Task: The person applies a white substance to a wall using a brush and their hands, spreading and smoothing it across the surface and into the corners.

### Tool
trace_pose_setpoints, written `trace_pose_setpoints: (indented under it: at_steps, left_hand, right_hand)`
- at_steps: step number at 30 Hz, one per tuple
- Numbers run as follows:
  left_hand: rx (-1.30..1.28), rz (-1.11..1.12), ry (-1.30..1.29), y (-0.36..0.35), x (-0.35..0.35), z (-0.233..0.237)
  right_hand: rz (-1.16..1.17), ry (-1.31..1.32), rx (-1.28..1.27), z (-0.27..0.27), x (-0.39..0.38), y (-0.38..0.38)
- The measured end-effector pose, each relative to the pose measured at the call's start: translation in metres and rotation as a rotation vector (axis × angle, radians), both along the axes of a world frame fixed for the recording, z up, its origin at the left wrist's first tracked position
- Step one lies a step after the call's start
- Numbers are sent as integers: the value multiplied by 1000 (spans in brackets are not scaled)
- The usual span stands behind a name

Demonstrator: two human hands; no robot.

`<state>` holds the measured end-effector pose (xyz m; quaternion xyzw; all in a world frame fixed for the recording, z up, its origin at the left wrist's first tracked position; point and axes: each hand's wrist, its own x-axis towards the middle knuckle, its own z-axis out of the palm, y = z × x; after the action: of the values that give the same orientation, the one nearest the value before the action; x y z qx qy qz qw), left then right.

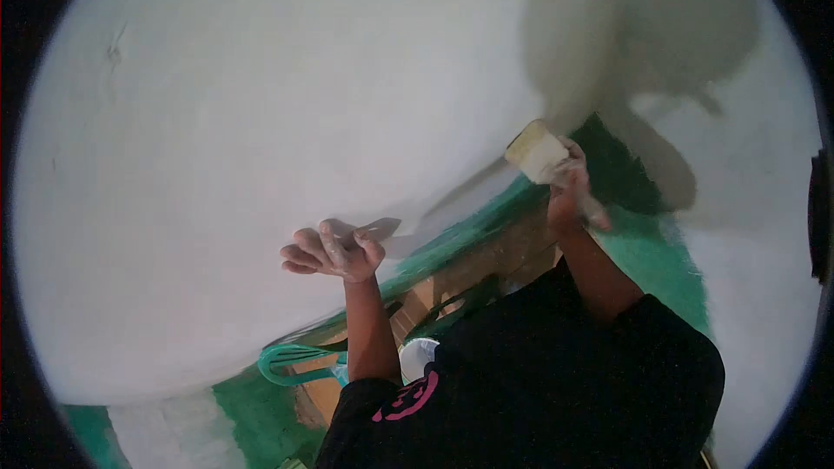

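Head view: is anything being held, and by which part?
The right hand holds a pale, blocky tool by its right-hand edge; the left hand holds nothing.

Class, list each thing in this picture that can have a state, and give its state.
Left hand, open and empty
Right hand, gripping the block
Block, held, tilted
Wall, white above, uneven green lower down
Chair, partly hidden
Bucket, partly hidden, contents unclear
Shirt, worn
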<state>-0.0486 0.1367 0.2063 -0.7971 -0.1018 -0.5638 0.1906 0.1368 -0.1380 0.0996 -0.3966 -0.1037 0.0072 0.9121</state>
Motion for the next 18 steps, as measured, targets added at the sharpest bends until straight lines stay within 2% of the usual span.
trace_pose_setpoints:
  at_steps: [1,3,4,5,6,7,9,10,12,13,15,16,18]
  left_hand:
    - [2,-10,24,0,0,1]
    - [-7,-19,26,-2,1,3]
    - [-16,-8,24,-6,2,5]
    - [-41,12,67,-6,-1,5]
    - [-43,-4,70,-6,-2,3]
    - [-91,35,66,-8,-2,1]
    - [-190,95,75,-10,-6,-2]
    - [-189,91,69,-8,-4,-3]
    - [-174,136,81,-5,-1,-4]
    - [-188,148,103,-2,-2,-5]
    - [-216,141,96,3,-3,-9]
    - [-245,136,95,4,-2,-11]
    - [-288,120,107,3,0,-16]
  right_hand:
    - [-16,6,1,-15,-2,-2]
    - [-8,-265,-541,-49,-11,-6]
    - [-26,-256,-541,-168,2,-34]
    - [95,-30,-642,-277,-5,-51]
    - [218,199,-733,-354,-1,-11]
    - [207,203,-735,-322,-12,-40]
    - [229,890,-524,-207,-9,-2]
    - [224,885,-521,-152,-8,9]
    - [14,1049,-372,-55,-1,33]
    - [14,1045,-371,-28,4,44]
    - [-149,818,-232,11,11,56]
    - [-152,821,-230,36,10,48]
    - [-66,462,37,79,3,38]
